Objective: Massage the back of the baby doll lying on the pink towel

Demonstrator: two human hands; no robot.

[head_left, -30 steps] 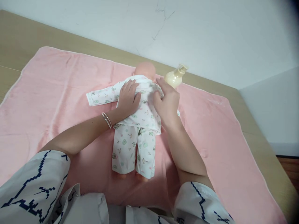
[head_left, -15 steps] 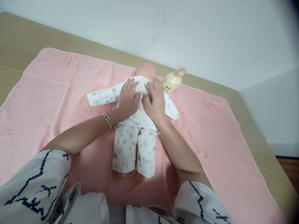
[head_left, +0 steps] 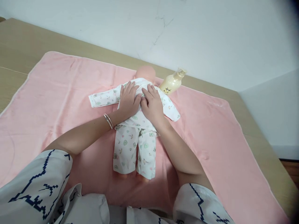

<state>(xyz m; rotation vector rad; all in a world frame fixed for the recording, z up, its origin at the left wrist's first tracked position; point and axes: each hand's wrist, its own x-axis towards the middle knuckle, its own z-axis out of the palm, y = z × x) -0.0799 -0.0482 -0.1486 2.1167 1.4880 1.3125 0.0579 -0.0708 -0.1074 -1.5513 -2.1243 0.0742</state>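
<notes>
A baby doll point(head_left: 145, 73) lies on the pink blanket point(head_left: 70, 84), its bald head toward the wall and its face out of sight. It wears a white printed top point(head_left: 142, 119) with long sleeves spread sideways, and matching trousers point(head_left: 126, 152); the feet peek out below. My left hand point(head_left: 129, 99) rests flat on the left part of the doll's torso, fingers stretched. On the right part lies my right hand point(head_left: 152, 104), palm down, fingers extended and slightly bent. The two thumbs almost meet. Just beyond the doll's right-hand sleeve is a cream-coloured pump bottle point(head_left: 172, 82).
The blanket is spread over a wooden table point(head_left: 30, 35), whose far edge runs along a white wall point(head_left: 105, 28) with thin cracks. A strip of brown floor point(head_left: 291, 166) shows at the right.
My right hand has shifted slightly left and down on the doll's top, uncovering more of the sleeve and bottle. My left hand stays in place. The view has tilted a little.
</notes>
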